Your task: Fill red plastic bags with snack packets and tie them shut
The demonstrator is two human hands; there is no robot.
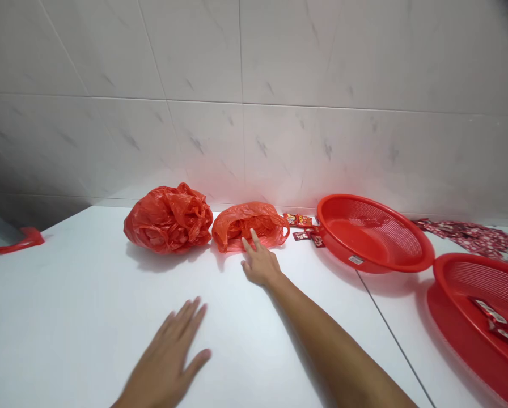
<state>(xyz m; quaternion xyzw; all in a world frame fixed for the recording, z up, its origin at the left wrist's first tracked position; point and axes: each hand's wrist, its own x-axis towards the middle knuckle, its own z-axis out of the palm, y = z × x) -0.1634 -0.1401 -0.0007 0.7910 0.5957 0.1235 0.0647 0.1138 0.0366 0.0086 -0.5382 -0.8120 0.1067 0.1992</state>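
Red plastic bag (248,226): crumpled on the white table (67,306), right hand's fingers on it.
Left hand (164,357): open wide, holding nothing.
Right hand (260,263): open, holding nothing, just touching the bag.
Beside the bag: a fat red bag (169,220), small red packets (300,226), a red basket (375,232).

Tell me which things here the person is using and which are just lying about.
In use: the right hand at the crumpled red plastic bag; the left hand.

Lying about: a fuller red plastic bag; two red plastic baskets; small red snack packets.
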